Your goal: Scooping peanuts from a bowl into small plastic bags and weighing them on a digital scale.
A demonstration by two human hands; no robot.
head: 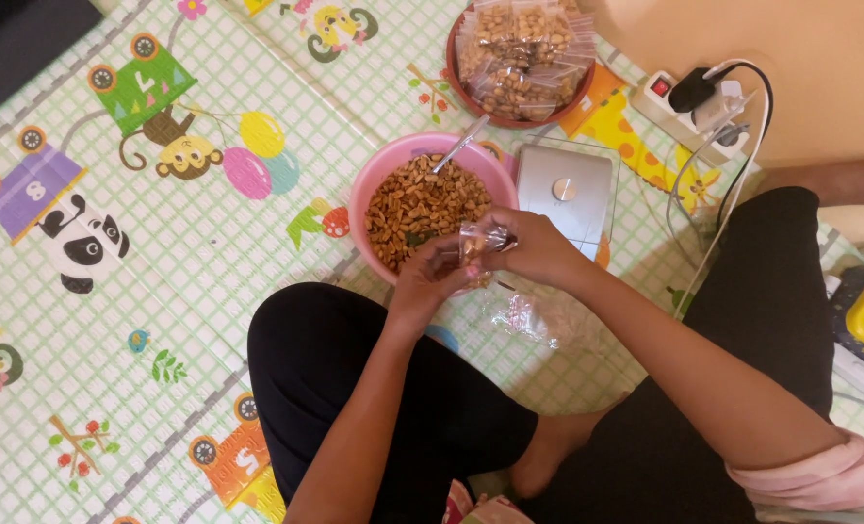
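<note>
We see a small clear plastic bag (483, 243), thin, crinkled and glossy, above a smooth pink plastic bowl (378, 184) of matt, rough brown snack pieces (422, 206) with a shiny metal spoon (459, 146) in it. Beside it lies a kitchen scale (566, 194) with a brushed, satin metal top. The printed play mat (209, 281) looks smooth with a slight sheen, and the black trousers (354, 388) are matt cloth.
</note>
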